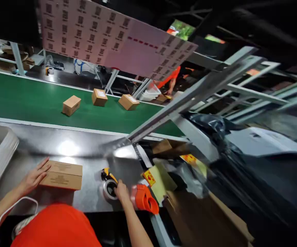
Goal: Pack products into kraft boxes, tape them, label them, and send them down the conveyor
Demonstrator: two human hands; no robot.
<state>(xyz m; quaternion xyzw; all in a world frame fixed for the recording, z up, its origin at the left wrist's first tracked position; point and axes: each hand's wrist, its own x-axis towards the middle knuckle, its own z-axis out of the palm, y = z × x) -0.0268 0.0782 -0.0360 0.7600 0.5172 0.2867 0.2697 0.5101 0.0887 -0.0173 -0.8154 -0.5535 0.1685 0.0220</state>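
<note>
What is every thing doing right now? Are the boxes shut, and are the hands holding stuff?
Left hand: open, flat against the box's end.
Cardboard box: shut, lying flat on the metal table.
Right hand: on the tape dispenser, which rests on the table.
Orange tape roll: lying at the table's edge.
Three small boxes: shut, sitting on the green belt.

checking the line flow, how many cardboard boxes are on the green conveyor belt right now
3 on the green belt: the left box, the middle box and the right box, spaced in a row. The metal frame covers the belt's right end, so more may be hidden.
</note>
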